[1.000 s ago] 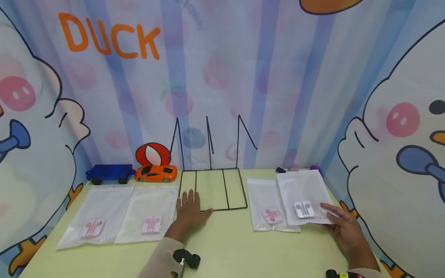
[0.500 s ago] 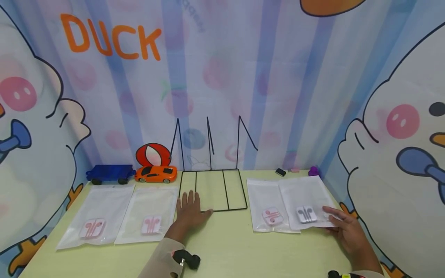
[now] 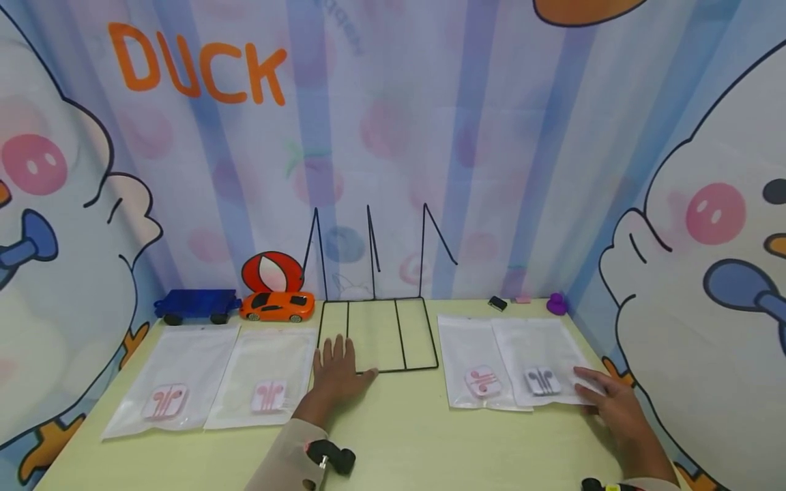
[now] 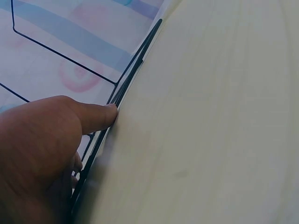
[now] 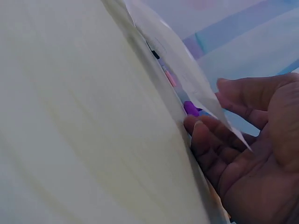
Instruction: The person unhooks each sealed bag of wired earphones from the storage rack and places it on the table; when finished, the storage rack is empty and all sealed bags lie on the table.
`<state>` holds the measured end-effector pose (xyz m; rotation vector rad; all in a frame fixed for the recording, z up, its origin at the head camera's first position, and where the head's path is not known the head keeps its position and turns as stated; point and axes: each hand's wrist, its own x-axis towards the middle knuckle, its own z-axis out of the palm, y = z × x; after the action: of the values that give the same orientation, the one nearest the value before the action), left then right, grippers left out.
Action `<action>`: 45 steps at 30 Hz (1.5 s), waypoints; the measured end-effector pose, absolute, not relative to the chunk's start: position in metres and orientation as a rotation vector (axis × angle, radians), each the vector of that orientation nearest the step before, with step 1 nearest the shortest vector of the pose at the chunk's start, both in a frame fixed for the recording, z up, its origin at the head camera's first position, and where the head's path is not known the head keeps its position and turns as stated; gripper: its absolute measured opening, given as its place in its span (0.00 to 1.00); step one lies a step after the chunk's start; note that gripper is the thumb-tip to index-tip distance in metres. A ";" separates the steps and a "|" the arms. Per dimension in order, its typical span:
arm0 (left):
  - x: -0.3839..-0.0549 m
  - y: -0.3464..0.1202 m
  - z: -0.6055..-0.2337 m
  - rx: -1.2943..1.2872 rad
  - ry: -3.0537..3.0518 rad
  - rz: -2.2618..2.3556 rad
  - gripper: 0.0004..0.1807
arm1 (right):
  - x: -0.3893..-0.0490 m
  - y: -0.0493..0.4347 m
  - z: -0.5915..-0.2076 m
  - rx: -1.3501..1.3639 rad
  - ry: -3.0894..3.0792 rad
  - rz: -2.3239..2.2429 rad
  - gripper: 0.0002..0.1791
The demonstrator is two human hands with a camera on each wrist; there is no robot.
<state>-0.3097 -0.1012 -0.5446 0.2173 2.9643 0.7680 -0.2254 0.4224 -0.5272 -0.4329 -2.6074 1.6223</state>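
Note:
My left hand (image 3: 339, 375) lies spread on the front left of a black wire rack (image 3: 402, 334), its thumb on the front bar in the left wrist view. At the right, my right hand (image 3: 620, 409) holds the right edge of a white zip bag (image 3: 546, 348) with earphones in a square case (image 3: 543, 381). In the right wrist view, some fingers (image 5: 203, 133) are under the bag's edge and others above it. That bag overlaps another white zip bag (image 3: 463, 348) with a pink earphone case (image 3: 483, 381).
Two more zip bags (image 3: 196, 361) (image 3: 276, 354) with pink earphone cases lie left of the rack. Behind them stand a blue toy wagon (image 3: 199, 305) and an orange toy car (image 3: 278, 306). A small black item (image 3: 497, 303), a pink piece (image 3: 522, 300) and a purple toy (image 3: 557, 304) sit at the back right.
My right hand has lowered the right bag toward the table, uncovering the small items behind it. The left hand has stayed in place on the rack.

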 end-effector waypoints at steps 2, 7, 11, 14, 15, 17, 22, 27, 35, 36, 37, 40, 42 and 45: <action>-0.309 -0.102 -0.545 0.210 2.961 0.766 0.53 | -0.227 0.423 -0.525 -0.407 -2.732 1.433 0.34; -0.308 -0.103 -0.545 0.209 2.965 0.762 0.53 | -0.228 0.425 -0.521 -0.243 -2.913 1.142 0.41; -0.308 -0.101 -0.545 0.220 2.970 0.766 0.54 | -0.228 0.428 -0.520 -0.079 -2.933 0.963 0.38; -0.307 -0.100 -0.545 0.215 2.965 0.760 0.54 | -0.228 0.428 -0.522 -0.013 -2.918 0.876 0.37; -0.307 -0.100 -0.545 0.212 2.966 0.757 0.54 | -0.228 0.428 -0.522 -0.009 -2.920 0.862 0.37; -0.307 -0.098 -0.545 0.216 2.967 0.759 0.54 | -0.226 0.428 -0.524 -0.017 -2.929 0.825 0.37; -0.308 -0.094 -0.548 0.231 2.973 0.744 0.53 | -0.222 0.432 -0.527 -0.069 -2.978 0.817 0.38; -0.310 -0.091 -0.550 0.243 2.971 0.730 0.53 | -0.218 0.432 -0.525 -0.078 -2.944 0.899 0.36; -0.307 -0.093 -0.548 0.248 2.972 0.738 0.53 | -0.211 0.412 -0.531 0.071 -2.681 0.968 0.29; -0.307 -0.093 -0.548 0.246 2.972 0.742 0.53 | -0.212 0.409 -0.530 0.088 -2.665 0.958 0.28; -0.307 -0.093 -0.549 0.244 2.974 0.753 0.53 | -0.213 0.406 -0.530 0.103 -2.660 0.956 0.28; -0.307 -0.095 -0.547 0.240 2.985 0.764 0.53 | -0.217 0.396 -0.527 0.137 -2.648 0.983 0.27; -0.306 -0.096 -0.545 0.240 2.991 0.766 0.53 | -0.219 0.389 -0.525 0.153 -2.643 0.989 0.26; -0.305 -0.097 -0.540 0.249 2.999 0.753 0.52 | -0.219 0.381 -0.523 0.167 -2.637 1.005 0.26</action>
<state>-0.3053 -0.0972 -0.5398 0.2494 2.9990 0.7532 -0.2191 0.3807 -0.5227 0.1670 -2.6369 1.0054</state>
